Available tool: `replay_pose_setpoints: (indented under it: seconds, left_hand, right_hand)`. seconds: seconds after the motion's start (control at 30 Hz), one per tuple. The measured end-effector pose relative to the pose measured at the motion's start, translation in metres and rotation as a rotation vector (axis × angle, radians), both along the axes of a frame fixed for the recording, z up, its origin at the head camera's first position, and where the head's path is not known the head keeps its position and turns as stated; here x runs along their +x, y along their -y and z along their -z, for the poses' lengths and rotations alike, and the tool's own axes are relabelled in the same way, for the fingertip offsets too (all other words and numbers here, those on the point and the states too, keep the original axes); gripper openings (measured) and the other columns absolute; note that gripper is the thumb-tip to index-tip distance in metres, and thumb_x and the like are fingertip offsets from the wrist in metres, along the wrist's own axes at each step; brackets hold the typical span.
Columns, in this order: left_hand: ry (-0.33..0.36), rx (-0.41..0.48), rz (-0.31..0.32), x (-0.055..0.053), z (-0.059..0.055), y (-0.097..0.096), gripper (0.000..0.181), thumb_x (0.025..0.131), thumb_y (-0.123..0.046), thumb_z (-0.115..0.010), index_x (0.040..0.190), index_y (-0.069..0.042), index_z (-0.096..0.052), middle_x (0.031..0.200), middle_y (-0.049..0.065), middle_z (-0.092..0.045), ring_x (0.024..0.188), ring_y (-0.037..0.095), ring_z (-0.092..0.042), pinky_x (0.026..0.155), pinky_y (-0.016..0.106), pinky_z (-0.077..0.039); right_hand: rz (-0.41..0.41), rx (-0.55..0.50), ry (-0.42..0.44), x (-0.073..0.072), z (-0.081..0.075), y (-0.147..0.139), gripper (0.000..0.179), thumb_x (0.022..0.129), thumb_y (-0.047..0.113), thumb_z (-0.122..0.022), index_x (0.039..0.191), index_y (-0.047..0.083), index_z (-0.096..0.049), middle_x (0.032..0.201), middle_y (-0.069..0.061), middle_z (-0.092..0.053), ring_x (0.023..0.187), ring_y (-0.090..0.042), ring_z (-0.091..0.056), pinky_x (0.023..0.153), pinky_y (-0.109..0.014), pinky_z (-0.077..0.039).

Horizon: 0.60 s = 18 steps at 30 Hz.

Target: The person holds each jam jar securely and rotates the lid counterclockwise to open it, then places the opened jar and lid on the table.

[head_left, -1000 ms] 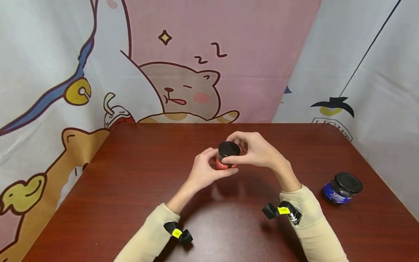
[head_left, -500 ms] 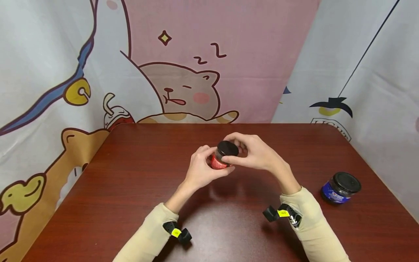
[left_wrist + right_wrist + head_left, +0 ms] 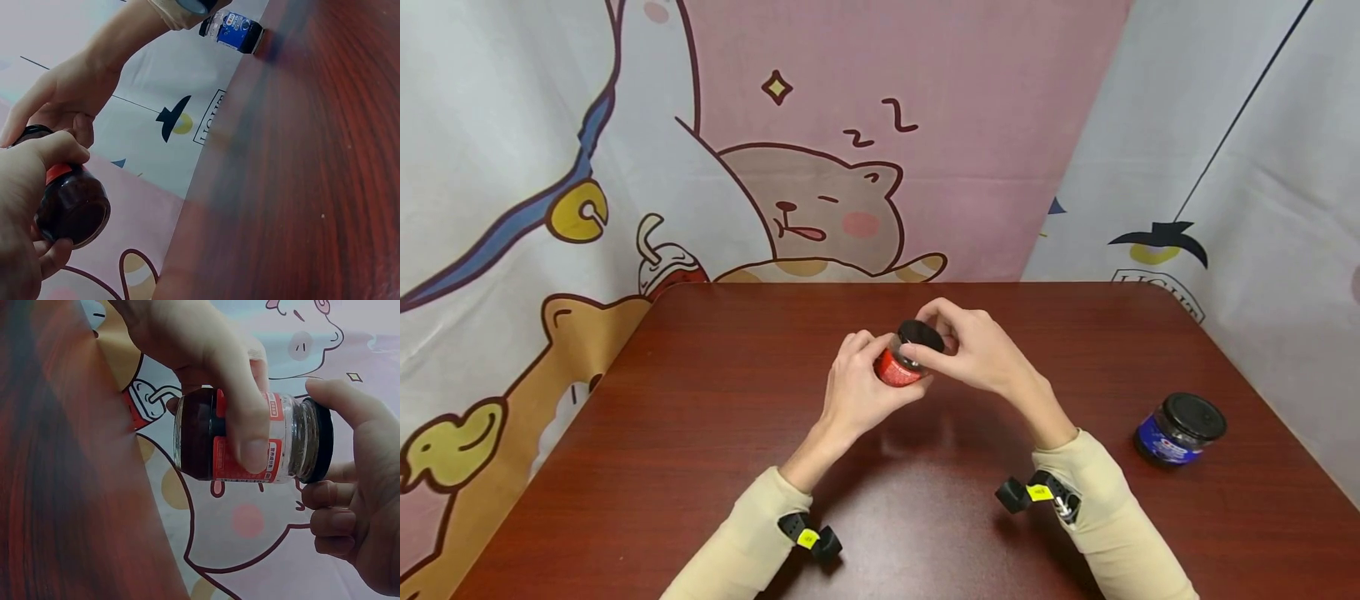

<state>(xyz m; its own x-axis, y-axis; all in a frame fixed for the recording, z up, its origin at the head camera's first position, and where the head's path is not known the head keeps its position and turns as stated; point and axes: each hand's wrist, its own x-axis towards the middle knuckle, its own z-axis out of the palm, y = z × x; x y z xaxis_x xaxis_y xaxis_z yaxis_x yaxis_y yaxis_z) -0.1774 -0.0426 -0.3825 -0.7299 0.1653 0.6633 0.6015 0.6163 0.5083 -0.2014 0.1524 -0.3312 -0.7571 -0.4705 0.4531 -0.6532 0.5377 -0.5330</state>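
Note:
A glass jar with a red label and dark contents is held up above the table in both hands. Around its body curls my left hand, thumb lying across the label in the right wrist view. The black lid sits on the jar's mouth, and my right hand pinches its rim between thumb and fingers. In the left wrist view the jar's dark base faces the camera, with my left hand wrapped over it. The jar leans slightly in the head view.
A second jar with a blue label and black lid stands at the right side of the brown wooden table. A cartoon-printed cloth hangs behind and along both sides of the table.
The red-labelled jar has shifted slightly left and tilted more, so more of its label shows. Both hands move with it, the right hand staying at the lid. The blue-labelled jar stays put.

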Motion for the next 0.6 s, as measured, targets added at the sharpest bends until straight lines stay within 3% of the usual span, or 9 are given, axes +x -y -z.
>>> replay_pose_setpoints:
  seconds: [0.2,0.6]
  left_hand:
    - [-0.007,-0.016,-0.007,0.0013,-0.0006,0.0002,0.045,0.067,-0.037,-0.091,0.098,-0.011,-0.073,0.080,-0.001,-0.052,0.079,0.017,-0.049,0.061,0.031,-0.044]
    - [0.007,0.022,0.048,-0.0032,-0.0018,0.0031,0.040,0.063,-0.035,-0.094,0.090,-0.014,-0.074,0.074,-0.005,-0.055,0.075,0.015,-0.049,0.059,0.029,-0.043]
  right_hand:
    - [0.030,0.003,-0.005,-0.0004,0.0024,0.0008,0.037,0.085,0.041,-0.079,0.107,0.016,-0.061,0.066,0.006,-0.051,0.057,-0.011,-0.047,0.051,-0.029,-0.038]
    - [0.014,0.005,-0.167,-0.0007,0.0065,0.0055,0.038,0.084,0.039,-0.077,0.106,0.012,-0.062,0.066,0.003,-0.050,0.057,-0.006,-0.046,0.053,-0.029,-0.041]
